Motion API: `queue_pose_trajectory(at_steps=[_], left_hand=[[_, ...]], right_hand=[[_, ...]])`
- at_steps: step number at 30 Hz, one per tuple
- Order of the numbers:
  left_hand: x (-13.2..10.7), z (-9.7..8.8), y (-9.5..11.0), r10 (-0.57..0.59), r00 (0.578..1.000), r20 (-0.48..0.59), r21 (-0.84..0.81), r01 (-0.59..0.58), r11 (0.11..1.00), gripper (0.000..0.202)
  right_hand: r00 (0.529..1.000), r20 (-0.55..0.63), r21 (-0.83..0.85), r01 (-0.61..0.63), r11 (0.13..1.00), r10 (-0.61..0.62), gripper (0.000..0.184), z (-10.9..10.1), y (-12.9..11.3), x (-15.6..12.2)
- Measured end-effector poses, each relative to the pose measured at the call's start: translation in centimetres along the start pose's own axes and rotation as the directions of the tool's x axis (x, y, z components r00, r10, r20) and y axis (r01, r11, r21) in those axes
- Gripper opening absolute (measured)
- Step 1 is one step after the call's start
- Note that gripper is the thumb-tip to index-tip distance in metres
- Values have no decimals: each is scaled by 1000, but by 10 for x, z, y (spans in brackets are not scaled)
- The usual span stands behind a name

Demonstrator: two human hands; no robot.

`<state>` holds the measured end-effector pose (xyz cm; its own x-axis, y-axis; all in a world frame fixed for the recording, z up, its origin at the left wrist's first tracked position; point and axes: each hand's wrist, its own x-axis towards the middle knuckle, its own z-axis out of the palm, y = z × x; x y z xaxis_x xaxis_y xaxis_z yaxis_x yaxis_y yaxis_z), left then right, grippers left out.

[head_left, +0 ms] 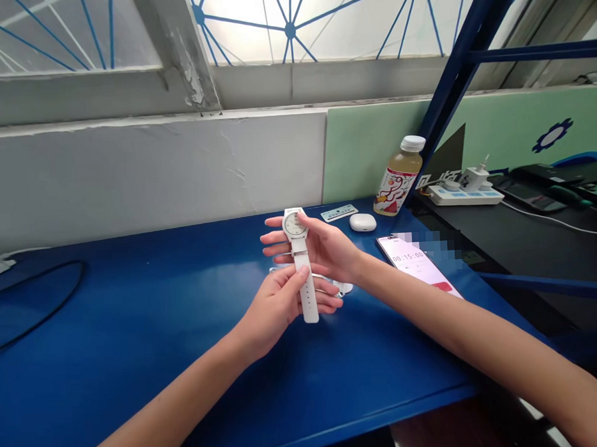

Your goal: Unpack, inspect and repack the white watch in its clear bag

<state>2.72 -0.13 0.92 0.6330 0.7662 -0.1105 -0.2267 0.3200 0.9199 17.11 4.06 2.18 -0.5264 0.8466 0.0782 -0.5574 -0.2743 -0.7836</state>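
A white wristwatch (300, 250) with a round pale dial and a white strap is held upright above the blue table (134, 325). My right hand (324, 245) holds the watch case from behind, thumb on the dial's edge and fingers stretched out to the left. My left hand (282, 301) pinches the lower strap between thumb and fingers. A thin clear band or stand (332, 285) lies on the table just under my hands.
A phone (418, 264) with a timer on its screen lies to the right. Behind it are a white earbud case (362, 222), a small card (338, 213) and a juice bottle (399, 178). A power strip (464, 193) sits on the black desk; a black cable (42, 300) loops at left.
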Motion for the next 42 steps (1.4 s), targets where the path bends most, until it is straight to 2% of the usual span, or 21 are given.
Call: queue_pose_trajectory(at_steps=[4,10,18,26,32,34,38,42], left_hand=[[1,-1,1,-89,996,-14,-63,88,994,25],[3,-4,0,-154,988,-26,-86,151,985,24],[1,-3,2,-169,984,52,-72,172,982,29],[-1,-3,-1,-178,983,54,-31,180,983,29],[-1,1,-3,-194,981,5,-6,195,981,31],[0,1,-3,-193,981,-15,7,193,981,32],[-1,1,-5,-195,981,-7,22,196,980,33],[-3,1,-6,-250,967,46,9,249,968,38]], right_hand=[[998,24,101,-57,993,55,44,-6,2,-1],[999,22,67,-45,997,43,44,-7,2,-1],[993,-79,23,-87,996,89,38,-1,-1,-5],[991,-79,21,-103,994,104,46,-7,2,-13],[997,-12,32,-82,996,82,51,-11,6,-16],[997,-17,17,-71,997,72,47,-12,8,-15],[997,-64,-62,-38,997,35,27,-10,10,-14],[996,-76,-88,-47,995,40,27,-7,12,-15]])
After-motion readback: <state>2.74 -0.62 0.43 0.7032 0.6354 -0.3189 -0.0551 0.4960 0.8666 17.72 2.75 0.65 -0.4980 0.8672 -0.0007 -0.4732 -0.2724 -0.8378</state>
